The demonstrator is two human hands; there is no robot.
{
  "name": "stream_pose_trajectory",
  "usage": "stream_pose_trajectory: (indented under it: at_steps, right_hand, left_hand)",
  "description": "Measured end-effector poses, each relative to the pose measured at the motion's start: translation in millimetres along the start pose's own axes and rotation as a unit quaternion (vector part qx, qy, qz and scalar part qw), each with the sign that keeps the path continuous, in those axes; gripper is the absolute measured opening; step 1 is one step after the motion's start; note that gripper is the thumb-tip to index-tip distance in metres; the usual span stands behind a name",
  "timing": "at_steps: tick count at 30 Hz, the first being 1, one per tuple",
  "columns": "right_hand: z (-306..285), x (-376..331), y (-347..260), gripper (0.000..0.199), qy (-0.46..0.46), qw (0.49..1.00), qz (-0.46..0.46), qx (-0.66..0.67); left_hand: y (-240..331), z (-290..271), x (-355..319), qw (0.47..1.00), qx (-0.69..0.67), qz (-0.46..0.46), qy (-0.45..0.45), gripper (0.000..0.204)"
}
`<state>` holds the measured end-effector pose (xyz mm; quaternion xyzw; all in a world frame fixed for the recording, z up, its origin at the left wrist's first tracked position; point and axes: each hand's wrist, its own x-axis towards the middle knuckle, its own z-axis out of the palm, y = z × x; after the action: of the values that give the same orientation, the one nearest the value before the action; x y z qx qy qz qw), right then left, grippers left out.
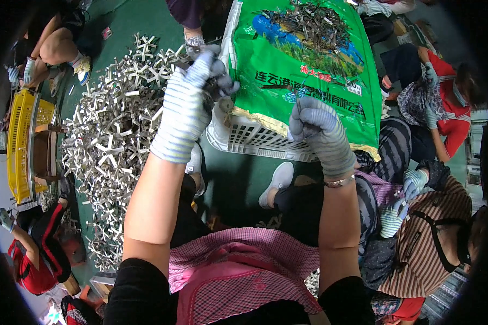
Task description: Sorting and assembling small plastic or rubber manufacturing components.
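My left hand (pixel 187 105), in a striped grey-white glove, is raised at the pile's right edge. Its fingers are curled round something mostly hidden; a small grey piece shows by the fingertips. My right hand (pixel 320 130), gloved alike, hovers above the near edge of a green printed sack (pixel 244 92). A thin dark sliver (pixel 299 104) sticks up from its pinched fingers, too fine to name. A big heap of pale metal star-shaped parts (pixel 111 146) with several legs lies on the left. Dark thin scraps (pixel 322 27) are piled on the sack's far part.
The sack lies over a white plastic basket (pixel 255 140) in front of me. A yellow crate (pixel 20 143) stands at the far left on the green floor (pixel 228 187). People in gloves sit close by on both sides, one in a striped top (pixel 417 254) at my right.
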<state>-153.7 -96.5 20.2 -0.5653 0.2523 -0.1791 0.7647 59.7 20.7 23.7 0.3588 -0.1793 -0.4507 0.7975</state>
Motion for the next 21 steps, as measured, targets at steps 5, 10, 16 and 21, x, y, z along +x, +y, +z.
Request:
stream_pose_trajectory:
  at_steps: [5,10,16,21]
  right_hand:
    - [2,2,6,0.018,-0.031,0.988,0.040,0.147]
    - [3,-1,13,0.025,-0.056,0.970,0.094,0.218]
    - [-29,-1,-4,0.025,0.289,0.923,-0.252,0.025]
    - [-57,5,4,0.023,0.349,0.890,-0.182,-0.230]
  left_hand:
    - [-21,12,-17,0.873,0.458,0.154,-0.072,0.035]
    - [-33,12,-17,0.830,0.533,0.147,-0.074,0.029]
    - [-16,29,-17,0.948,0.317,0.010,0.003,0.028]
    - [-13,23,-15,0.958,0.271,-0.089,0.027,0.028]
